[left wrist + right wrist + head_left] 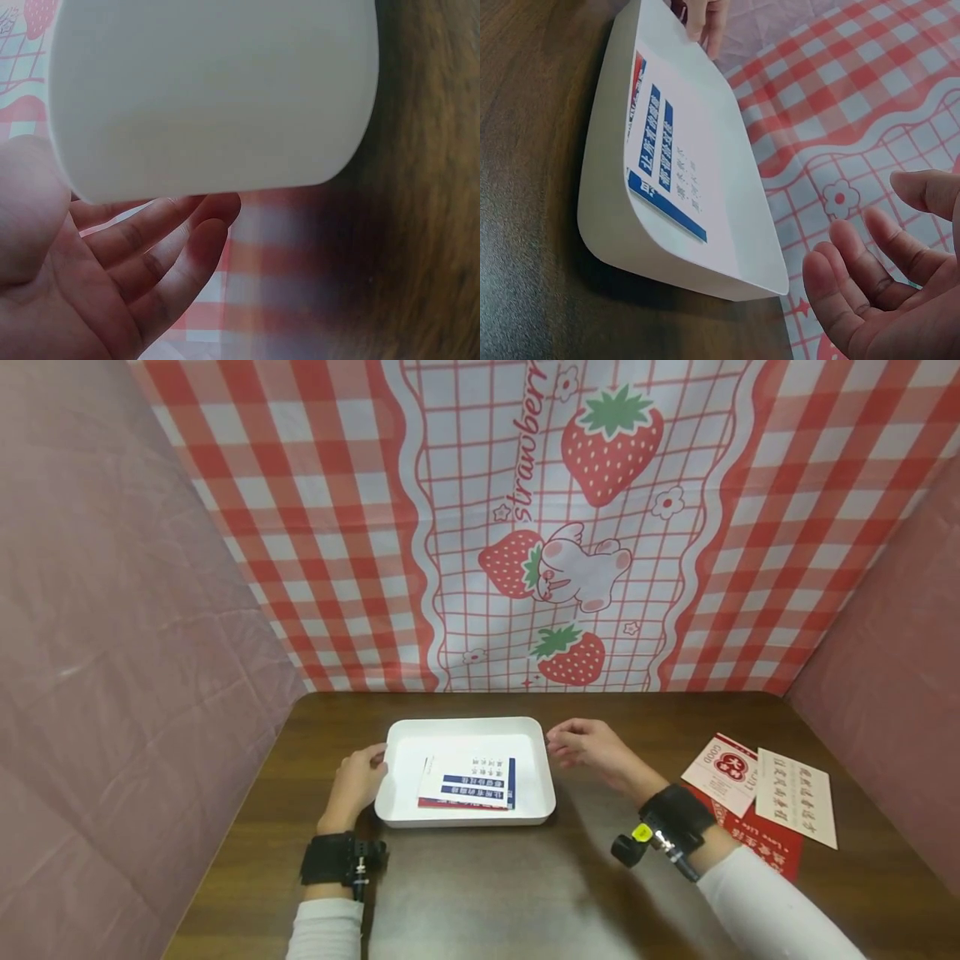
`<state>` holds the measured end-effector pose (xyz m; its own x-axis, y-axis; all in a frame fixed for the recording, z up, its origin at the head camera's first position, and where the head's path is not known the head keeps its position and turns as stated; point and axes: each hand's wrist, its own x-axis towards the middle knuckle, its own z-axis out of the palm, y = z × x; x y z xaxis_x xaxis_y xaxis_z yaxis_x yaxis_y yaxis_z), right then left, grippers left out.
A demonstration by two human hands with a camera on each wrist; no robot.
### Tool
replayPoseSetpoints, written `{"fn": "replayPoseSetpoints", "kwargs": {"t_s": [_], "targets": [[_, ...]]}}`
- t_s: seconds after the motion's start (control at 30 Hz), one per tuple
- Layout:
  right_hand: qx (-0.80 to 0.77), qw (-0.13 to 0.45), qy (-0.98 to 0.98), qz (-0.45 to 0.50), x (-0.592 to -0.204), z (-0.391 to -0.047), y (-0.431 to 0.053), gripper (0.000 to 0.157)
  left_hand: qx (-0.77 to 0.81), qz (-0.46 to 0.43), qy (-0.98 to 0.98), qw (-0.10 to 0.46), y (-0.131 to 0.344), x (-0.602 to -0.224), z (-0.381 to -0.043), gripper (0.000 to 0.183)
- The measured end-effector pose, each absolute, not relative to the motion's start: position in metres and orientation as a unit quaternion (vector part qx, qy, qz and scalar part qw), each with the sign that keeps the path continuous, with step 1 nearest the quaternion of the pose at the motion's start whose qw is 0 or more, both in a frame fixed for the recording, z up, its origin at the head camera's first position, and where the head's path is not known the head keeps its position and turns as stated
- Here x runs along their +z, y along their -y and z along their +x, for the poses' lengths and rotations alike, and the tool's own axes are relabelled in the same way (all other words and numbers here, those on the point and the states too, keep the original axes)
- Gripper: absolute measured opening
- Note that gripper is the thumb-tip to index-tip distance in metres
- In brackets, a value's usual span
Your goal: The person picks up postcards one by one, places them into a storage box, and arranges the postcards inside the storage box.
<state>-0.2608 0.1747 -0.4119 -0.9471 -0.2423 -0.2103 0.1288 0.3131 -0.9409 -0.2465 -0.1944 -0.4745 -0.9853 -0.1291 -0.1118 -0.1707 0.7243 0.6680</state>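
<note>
A white rectangular tray [465, 817] sits on the table, holding a small stack of printed cards [472, 768]. The top card is white with blue bands of writing, with red and blue edges showing beneath. My left hand [358, 787] is at the tray's left end, fingers loosely bent beside the wall; part of them is hidden behind the tray in the left wrist view, and whether they touch it is unclear. Off the tray's right end, my right hand [592, 750] hovers with relaxed, slightly curved fingers [821, 271] and holds nothing.
At the table's right lie a white-and-red card [722, 770], a cream card with writing [797, 797] and a red sheet [772, 852] partly beneath them. A strawberry-print checked cloth [360, 527] hangs at the back. Pink cloth walls [150, 693] flank the brown table [480, 893].
</note>
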Motion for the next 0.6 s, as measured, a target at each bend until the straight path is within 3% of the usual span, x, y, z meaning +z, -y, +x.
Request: {"fn": "replayPoseSetpoints", "kwargs": {"t_s": [0.6], "targets": [[-0.59, 0.16, -0.79, -0.041, -0.403, -0.26, -0.207, 0.038, 0.367, -0.082, -0.926, 0.028, 0.194, -0.474, -0.246, 0.043]]}}
